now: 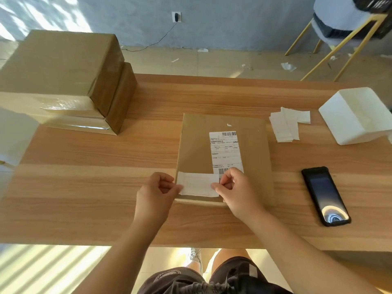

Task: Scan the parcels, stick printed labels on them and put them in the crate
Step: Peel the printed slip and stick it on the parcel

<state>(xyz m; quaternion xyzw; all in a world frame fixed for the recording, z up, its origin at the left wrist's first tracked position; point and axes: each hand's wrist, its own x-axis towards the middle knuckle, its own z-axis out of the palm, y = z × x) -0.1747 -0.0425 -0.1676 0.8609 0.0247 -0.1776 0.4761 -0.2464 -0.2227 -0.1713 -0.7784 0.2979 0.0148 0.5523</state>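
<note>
Both ends of the white label point(198, 184) are being pinched, one by the left hand point(157, 189) and one by the right hand point(235, 188), its long axis being held crosswise over the near edge of the parcel point(195, 145) lying on the desk point(84, 187), neither hand nearer.

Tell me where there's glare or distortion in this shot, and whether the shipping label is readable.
Head view: glare on the phone screen and on the tape of the stacked cartons; striped sunlight on the floor; wide-angle stretching toward the frame's edges; the shipping label has small print too soft to read.
</note>
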